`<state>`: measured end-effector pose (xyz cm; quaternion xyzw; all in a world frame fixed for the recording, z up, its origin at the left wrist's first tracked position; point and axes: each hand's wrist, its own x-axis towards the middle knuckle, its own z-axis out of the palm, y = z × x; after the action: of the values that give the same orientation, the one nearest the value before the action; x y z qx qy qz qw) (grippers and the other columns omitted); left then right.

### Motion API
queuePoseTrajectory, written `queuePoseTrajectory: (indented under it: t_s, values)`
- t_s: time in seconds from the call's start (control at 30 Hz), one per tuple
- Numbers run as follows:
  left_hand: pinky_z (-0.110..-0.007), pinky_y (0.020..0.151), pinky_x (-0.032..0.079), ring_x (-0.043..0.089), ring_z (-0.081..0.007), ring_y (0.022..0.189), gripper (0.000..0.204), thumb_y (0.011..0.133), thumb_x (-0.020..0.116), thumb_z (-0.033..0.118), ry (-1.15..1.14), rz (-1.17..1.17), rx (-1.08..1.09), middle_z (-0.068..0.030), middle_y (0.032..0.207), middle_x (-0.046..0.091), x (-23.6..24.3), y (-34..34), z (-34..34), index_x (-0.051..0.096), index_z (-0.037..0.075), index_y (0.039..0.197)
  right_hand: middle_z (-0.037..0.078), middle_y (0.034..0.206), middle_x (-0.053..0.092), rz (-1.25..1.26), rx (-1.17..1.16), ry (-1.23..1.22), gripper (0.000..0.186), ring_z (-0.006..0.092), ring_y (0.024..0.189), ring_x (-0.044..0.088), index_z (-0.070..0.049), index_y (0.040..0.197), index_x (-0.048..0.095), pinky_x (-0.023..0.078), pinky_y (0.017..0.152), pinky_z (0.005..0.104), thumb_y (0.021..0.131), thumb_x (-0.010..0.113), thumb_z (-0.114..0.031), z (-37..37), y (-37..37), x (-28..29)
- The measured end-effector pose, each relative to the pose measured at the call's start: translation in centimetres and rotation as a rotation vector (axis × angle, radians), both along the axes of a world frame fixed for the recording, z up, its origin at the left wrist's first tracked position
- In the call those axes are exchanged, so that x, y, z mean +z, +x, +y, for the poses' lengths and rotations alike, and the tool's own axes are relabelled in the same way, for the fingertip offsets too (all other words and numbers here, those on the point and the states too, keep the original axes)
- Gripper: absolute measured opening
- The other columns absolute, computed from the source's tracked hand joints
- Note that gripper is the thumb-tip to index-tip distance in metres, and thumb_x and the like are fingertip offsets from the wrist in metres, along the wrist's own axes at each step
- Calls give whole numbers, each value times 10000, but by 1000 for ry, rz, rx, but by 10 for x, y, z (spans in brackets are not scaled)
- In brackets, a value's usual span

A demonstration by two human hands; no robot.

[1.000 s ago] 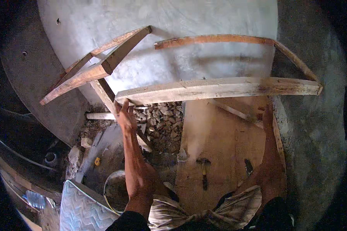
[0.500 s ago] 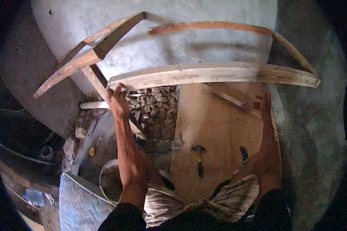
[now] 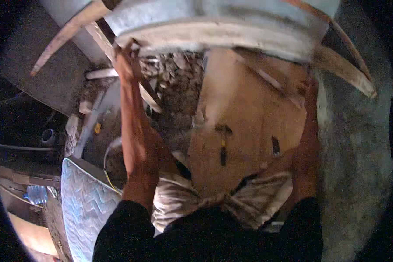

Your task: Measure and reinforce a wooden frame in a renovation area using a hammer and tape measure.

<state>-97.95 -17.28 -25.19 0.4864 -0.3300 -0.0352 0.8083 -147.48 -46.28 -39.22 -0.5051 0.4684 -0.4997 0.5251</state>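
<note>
We have our left hand (image 3: 124, 65) up at the end of the long pale plank (image 3: 214, 37), fingers wrapped round its lower edge — a closed grip, though motion blur softens the outline. The plank runs away to the right of those fingers, across the top of the view, resting against the slanted frame timbers (image 3: 65, 32) just left of them. Our right hand (image 3: 312, 89) reaches up toward the plank's far end; the wood hides its fingers, so we cannot tell whether they clasp anything.

Below the left fingers lies a heap of rubble (image 3: 179, 83), and further down to the right a plywood sheet (image 3: 253, 126) on the floor with a hammer (image 3: 223, 144) and 1 small dark tool (image 3: 275, 146) on it. Down and left of the fingers sits a quilted mattress (image 3: 85, 201).

What could go wrong — the plank is long, and if only 1 end is truly gripped it may swing or slip and drop onto the rubble or our legs. Rough edges could splinter into the fingers, and loose stones underfoot make footing doubtful.
</note>
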Motion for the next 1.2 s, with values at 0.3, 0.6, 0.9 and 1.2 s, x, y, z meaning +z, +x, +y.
queuePoseTrajectory:
  t_s: [0.3,0.6,0.9,1.2]
  values:
    - [-335,644,499,550,-222,826,367,777,558,-50,-215,220,-65,-127,1016,547,3,-5,19,490,12,1132,105,981,578,12,68,-418,562,205,635,592,-34,1221,388,487,550,323,892,375,-489,17,22,-14]
    - [-263,621,462,542,-154,822,299,776,563,-48,-232,205,-126,-76,972,558,10,-22,1,511,13,1065,94,909,569,34,54,-179,568,154,625,567,-74,1232,379,490,543,321,876,388,-517,21,3,10]
    - [-245,544,429,535,-135,772,305,788,522,-54,-225,241,-185,-58,962,543,4,-29,-20,504,5,1087,87,934,557,-161,227,219,568,171,541,540,-99,1218,371,481,531,304,863,392,-543,-44,-63,-46]
    - [-303,635,501,569,-241,907,361,808,480,-32,-200,306,-35,-200,1147,509,2,-9,13,461,-14,1169,107,975,579,2,-30,-115,497,209,650,608,-97,1163,437,487,549,328,874,413,-501,20,26,10]
